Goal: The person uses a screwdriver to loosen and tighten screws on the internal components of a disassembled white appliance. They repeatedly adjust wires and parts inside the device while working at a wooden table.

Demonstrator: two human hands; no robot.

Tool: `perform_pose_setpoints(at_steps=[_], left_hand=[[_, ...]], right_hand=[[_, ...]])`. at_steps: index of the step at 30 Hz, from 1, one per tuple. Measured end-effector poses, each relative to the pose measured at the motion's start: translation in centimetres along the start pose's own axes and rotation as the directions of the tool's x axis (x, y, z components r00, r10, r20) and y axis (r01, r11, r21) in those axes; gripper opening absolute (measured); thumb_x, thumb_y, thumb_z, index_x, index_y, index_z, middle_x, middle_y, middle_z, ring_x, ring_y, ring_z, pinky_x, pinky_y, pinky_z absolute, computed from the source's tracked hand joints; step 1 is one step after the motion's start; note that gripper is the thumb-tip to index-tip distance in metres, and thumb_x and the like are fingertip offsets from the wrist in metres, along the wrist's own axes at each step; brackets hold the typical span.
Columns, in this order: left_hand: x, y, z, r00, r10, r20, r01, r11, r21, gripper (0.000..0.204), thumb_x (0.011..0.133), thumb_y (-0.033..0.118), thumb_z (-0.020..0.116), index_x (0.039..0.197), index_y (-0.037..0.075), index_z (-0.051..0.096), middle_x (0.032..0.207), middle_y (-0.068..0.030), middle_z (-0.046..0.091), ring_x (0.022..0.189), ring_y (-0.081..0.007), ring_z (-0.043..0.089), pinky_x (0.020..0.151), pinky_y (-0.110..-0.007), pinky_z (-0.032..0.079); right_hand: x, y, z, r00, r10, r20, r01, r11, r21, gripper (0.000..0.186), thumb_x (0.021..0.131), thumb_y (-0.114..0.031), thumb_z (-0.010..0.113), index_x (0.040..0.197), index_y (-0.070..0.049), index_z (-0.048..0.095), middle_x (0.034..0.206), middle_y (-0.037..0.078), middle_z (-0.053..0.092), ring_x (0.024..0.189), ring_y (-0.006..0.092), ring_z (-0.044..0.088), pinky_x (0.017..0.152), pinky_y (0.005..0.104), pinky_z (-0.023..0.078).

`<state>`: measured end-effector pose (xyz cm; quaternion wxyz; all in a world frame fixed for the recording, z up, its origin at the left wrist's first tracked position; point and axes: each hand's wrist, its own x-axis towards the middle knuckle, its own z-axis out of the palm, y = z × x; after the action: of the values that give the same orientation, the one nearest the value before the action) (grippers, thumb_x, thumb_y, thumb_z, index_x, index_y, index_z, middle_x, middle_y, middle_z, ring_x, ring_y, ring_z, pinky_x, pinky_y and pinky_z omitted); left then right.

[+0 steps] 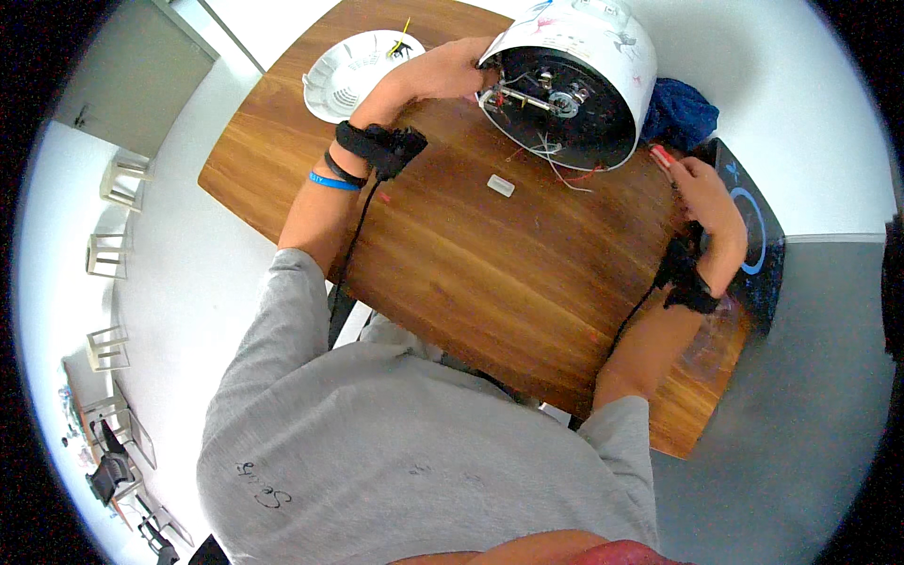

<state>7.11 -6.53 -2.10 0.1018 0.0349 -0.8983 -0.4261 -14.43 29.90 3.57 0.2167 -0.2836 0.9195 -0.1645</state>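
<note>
A white rounded appliance (574, 33), probably a rice cooker, lies tipped on its side at the far edge of the table. Its open black underside faces me, showing metal parts and loose wires (565, 169). My left hand (452, 71) grips the left rim of the opening, with its fingertips partly hidden there. To the right of the appliance, my right hand (702, 193) is closed around a small red object (663, 155), perhaps a tool handle; its kind is unclear. A white vented plastic cover (344, 71) lies left of my left hand, with a yellow wire and small dark parts in it.
A small white rectangular piece (501, 185) lies mid-table on the brown wooden table (452, 282). Behind my right hand are a dark blue bag (680, 113) and a black box with a blue ring (765, 245). Clear plastic film (711, 339) lies near the right edge.
</note>
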Motion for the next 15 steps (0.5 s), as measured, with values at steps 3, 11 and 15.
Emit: perform_pose_setpoints(at_steps=[3, 11, 15], left_hand=[[0.2, 0.2, 0.1, 0.996, 0.074, -0.055, -0.066, 0.99, 0.126, 0.048, 0.099, 0.014, 0.062, 0.147, 0.012, 0.057, 0.117, -0.0184, 0.075, 0.098, -0.0302, 0.075, 0.086, -0.043, 0.061], [1.6, 1.4, -0.7, 0.977, 0.204, -0.063, -0.177, 0.939, 0.296, 0.044, 0.098, 0.018, 0.062, 0.141, 0.01, 0.059, 0.121, -0.0245, 0.073, 0.112, -0.0479, 0.069, 0.097, -0.052, 0.055], [1.5, 4.7, -0.6, 0.996, 0.029, -0.087, 0.002, 0.941, 0.34, 0.055, 0.097, 0.011, 0.065, 0.15, 0.009, 0.053, 0.122, -0.0234, 0.074, 0.117, -0.0402, 0.071, 0.098, -0.048, 0.057]], right_hand=[[-3.6, -0.3, -1.4, 0.98, -0.033, -0.196, 0.028, 0.999, -0.03, 0.051, 0.106, -0.05, 0.057, 0.114, -0.002, 0.069, 0.089, 0.006, 0.064, 0.074, 0.0153, 0.062, 0.063, 0.0333, 0.056], [-11.1, -1.9, -4.5, 0.845, -0.161, -0.51, 0.16, 0.986, -0.047, 0.033, 0.108, -0.033, 0.063, 0.111, -0.001, 0.068, 0.087, 0.004, 0.062, 0.073, 0.0097, 0.051, 0.064, 0.0281, 0.047], [-14.1, -4.1, -3.8, 0.781, -0.356, -0.513, 0.343, 0.931, -0.124, 0.022, 0.106, -0.021, 0.067, 0.113, -0.001, 0.067, 0.09, 0.005, 0.064, 0.082, 0.0106, 0.054, 0.075, 0.0286, 0.048]])
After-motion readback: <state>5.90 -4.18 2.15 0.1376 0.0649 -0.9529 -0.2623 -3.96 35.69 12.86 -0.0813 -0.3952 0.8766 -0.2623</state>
